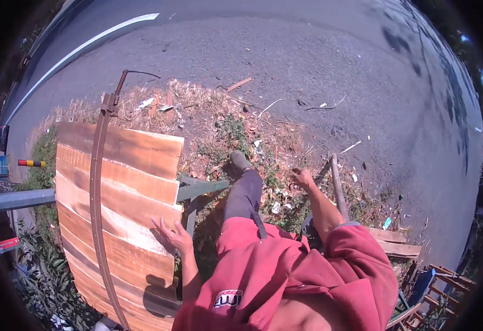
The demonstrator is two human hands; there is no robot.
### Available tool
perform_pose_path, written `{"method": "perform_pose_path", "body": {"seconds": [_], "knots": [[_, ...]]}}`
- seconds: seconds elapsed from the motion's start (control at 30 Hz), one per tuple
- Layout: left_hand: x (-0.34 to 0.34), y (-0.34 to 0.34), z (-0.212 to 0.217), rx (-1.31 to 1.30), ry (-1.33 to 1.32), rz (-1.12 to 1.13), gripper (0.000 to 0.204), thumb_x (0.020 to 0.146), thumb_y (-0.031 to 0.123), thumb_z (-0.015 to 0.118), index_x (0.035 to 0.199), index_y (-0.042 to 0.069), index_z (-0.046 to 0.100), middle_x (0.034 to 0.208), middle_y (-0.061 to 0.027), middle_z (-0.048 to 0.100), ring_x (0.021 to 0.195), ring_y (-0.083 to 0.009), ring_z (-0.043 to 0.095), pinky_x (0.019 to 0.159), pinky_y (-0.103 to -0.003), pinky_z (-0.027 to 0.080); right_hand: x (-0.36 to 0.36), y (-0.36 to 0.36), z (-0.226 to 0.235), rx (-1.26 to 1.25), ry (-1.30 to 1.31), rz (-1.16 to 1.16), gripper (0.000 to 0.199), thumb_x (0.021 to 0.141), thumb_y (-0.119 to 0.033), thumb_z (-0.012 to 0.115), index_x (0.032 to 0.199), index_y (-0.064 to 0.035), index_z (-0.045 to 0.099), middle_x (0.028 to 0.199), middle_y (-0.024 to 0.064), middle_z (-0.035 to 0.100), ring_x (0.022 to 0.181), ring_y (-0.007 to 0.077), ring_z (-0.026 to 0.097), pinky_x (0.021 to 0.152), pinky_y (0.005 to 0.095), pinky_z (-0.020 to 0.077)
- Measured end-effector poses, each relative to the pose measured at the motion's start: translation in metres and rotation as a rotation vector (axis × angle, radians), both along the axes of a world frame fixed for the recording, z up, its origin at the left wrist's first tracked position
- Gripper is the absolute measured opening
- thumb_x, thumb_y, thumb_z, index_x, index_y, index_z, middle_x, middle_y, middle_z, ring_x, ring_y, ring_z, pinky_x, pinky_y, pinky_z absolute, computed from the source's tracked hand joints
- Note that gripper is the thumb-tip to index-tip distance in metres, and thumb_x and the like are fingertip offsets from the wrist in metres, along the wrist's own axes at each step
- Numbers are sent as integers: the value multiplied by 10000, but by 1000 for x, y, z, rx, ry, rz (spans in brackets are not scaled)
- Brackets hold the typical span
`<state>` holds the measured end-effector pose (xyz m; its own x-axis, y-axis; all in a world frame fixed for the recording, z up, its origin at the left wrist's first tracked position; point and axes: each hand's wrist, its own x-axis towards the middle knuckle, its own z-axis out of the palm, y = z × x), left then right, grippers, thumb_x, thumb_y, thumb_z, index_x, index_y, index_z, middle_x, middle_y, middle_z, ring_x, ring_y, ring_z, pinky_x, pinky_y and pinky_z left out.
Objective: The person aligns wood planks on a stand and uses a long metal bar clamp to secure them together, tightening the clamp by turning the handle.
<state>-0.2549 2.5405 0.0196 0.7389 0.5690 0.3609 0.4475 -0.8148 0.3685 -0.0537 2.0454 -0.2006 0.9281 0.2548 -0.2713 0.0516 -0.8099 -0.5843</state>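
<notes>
Your left hand (176,237) is released, fingers spread, at the right edge of the wooden boards (136,185); whether it touches them you cannot tell. Those boards lie side by side on your left, with a long rusty metal bar (94,193) running from near to far across them. A green beam (200,190) sticks out to their right. Your right hand (302,178) hangs with fingers loosely bent, left of a wooden pole (337,187); you cannot tell if it holds anything. Dry grass (76,112) borders the road (308,66) on the far side.
</notes>
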Motion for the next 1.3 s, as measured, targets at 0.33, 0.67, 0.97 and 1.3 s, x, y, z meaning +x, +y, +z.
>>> {"method": "perform_pose_path", "body": {"seconds": [0.33,0.67,0.97,1.3], "knots": [[284,66,-9,-413,-397,61,457,972,168,572,1361,-17,419,1536,-280,309,1386,-421,382,1125,-464,350,244,104,79,-56,372,228,522,859,-328,652,1305,-60,604,1016,200,721,929,271,703,803,369,538],[377,94,-23,-1054,-606,280,441,968,166,610,1341,-8,452,1403,-202,496,1286,-293,519,1072,-371,423,429,413,187,86,113,1028,433,865,-245,628,1287,-150,613,1207,211,649,1122,394,615,956,457,492],[422,138,-26,-1132,-995,742,445,970,309,630,1271,-3,532,1176,-145,635,994,-231,660,845,-316,519,539,632,142,291,323,1242,330,855,-256,639,1129,-80,693,1204,199,646,1143,377,601,1001,425,472],[490,272,52,-71,203,749,655,845,236,709,1436,138,441,1430,-121,480,1375,-326,387,1145,-505,293,643,752,288,403,1726,1291,326,916,-202,679,1098,69,670,1143,206,669,1121,303,636,980,424,528]]}}
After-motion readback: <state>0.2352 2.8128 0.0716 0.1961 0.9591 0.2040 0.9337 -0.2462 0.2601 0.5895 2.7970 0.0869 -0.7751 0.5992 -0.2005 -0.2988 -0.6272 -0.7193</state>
